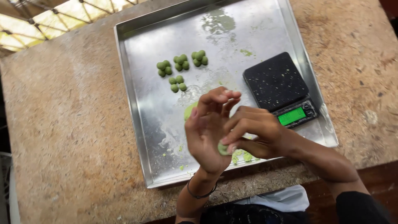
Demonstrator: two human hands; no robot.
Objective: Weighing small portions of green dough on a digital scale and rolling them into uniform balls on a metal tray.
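Observation:
My left hand [209,128] is held upright over the metal tray [137,108], palm turned right, fingers spread. Against its palm rests a small piece of green dough [223,148], pressed there by the fingers of my right hand [257,130]. A larger pale green lump of dough [189,110] peeks out from behind my left hand on the tray. Several clusters of small dark green dough balls [181,62] sit in the tray's upper left part, apart from both hands.
A black digital scale [277,83] with a lit green display [291,116] stands on the tray's right side. Green crumbs [242,157] lie near the tray's front edge. The tray rests on a rough brown tabletop [66,124]. A lattice shows at top left.

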